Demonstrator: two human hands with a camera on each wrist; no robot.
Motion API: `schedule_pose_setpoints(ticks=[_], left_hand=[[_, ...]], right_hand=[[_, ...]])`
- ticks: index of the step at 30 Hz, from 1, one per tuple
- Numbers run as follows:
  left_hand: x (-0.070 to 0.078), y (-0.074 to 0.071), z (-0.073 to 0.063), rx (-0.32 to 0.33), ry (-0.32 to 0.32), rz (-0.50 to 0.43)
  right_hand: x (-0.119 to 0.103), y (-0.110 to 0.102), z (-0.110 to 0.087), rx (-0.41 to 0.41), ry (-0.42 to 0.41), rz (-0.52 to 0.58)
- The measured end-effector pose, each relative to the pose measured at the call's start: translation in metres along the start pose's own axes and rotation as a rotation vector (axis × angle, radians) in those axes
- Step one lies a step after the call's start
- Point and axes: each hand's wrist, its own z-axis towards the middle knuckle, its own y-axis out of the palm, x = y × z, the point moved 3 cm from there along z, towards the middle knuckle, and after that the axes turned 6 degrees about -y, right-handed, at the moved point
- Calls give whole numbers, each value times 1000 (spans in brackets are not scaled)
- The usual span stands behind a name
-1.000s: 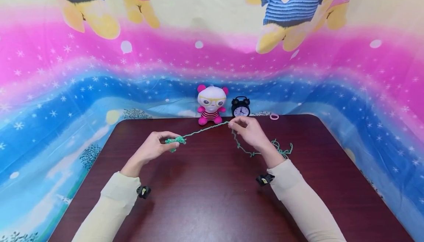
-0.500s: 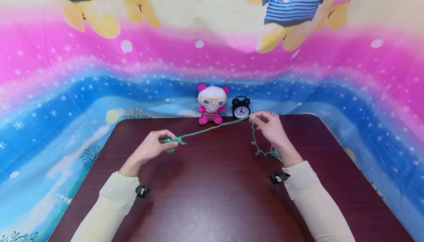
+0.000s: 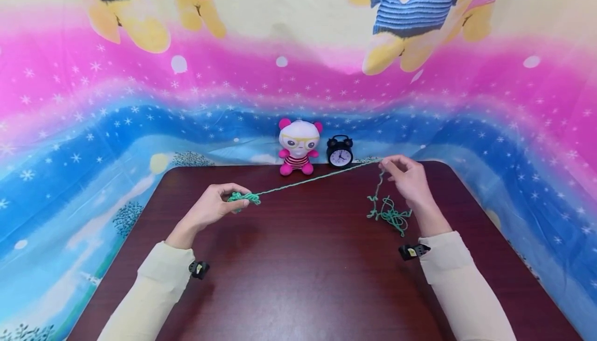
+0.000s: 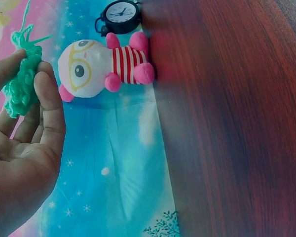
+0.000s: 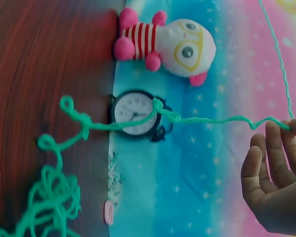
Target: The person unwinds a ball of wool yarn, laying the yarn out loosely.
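Note:
Between the thumb and fingers of my left hand [image 3: 212, 207] is a small bundle of green yarn [image 4: 23, 81]. A strand of yarn [image 3: 312, 179] runs taut from the bundle, up and across to my right hand [image 3: 410, 183]. There the thumb and fingertips pinch it, as the right wrist view also shows. Below the right hand the yarn's kinked tail [image 5: 207, 120] hangs down to a loose tangle of yarn [image 3: 393, 215] at the right of the table. Both hands are held above the tabletop, well apart.
A pink-and-white panda plush toy [image 3: 298, 149] sits at the back edge of the dark wooden table [image 3: 280, 279]. Right of it stands a black alarm clock [image 3: 340, 153]. A pink ring [image 5: 108, 212] lies near that edge, seen in the right wrist view. Printed cloth [image 3: 261, 92] hangs behind.
My right hand has moved to the right, pinching the yarn, and the strand between the hands has grown longer. The tangle has shifted slightly. My left hand has barely moved.

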Motion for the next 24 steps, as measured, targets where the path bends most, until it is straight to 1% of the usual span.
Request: schedule_pose_setpoints(ticks=[5,11,18,21,24], left_hand=[[-3,-1,1,14,-8,-5],[-5,-1,3,10,-8,-24],[-6,-3,1,10,-25,-15],[-6,-3,0,6,-31,-22],[-6,-4,0,5,-39,-28]], right_hand=[[5,-19,-1,63,15,-1],[11,-41,-3,133,23,17],[23,-71,-5,229,91,42],[27,-84,-6,270,99,118],[31,-96,-8,302,102,220]])
